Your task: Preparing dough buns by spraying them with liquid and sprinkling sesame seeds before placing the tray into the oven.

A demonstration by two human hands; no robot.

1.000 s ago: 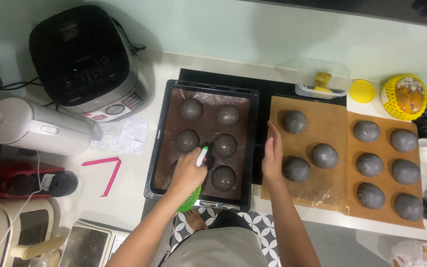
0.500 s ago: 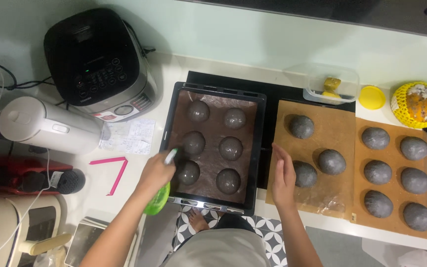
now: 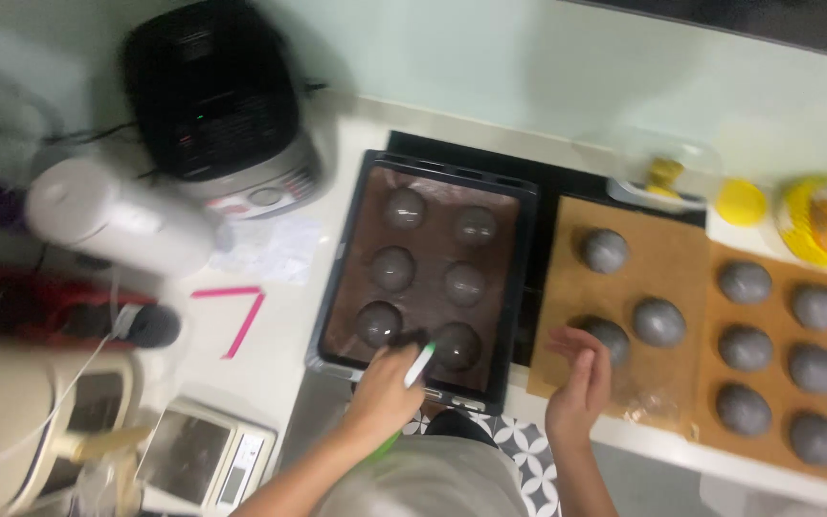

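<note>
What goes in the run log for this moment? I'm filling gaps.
left hand: holds white-green tool | over baking tray | right hand: empty, on brown paper

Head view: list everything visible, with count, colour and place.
baking tray: one, black, counter centre.
glazed dough balls: six, dark, in tray.
paper sheets: two, brown, right of tray.
grey dough balls: nine, three on the near sheet, six on the far one.
cooker: one, black, upper left.
jug: one, white, left.
scale: one, lower left.
pink strips: two, left of tray.
left hand: holds a green-and-white brush.
right hand: empty, over the near sheet.
</note>
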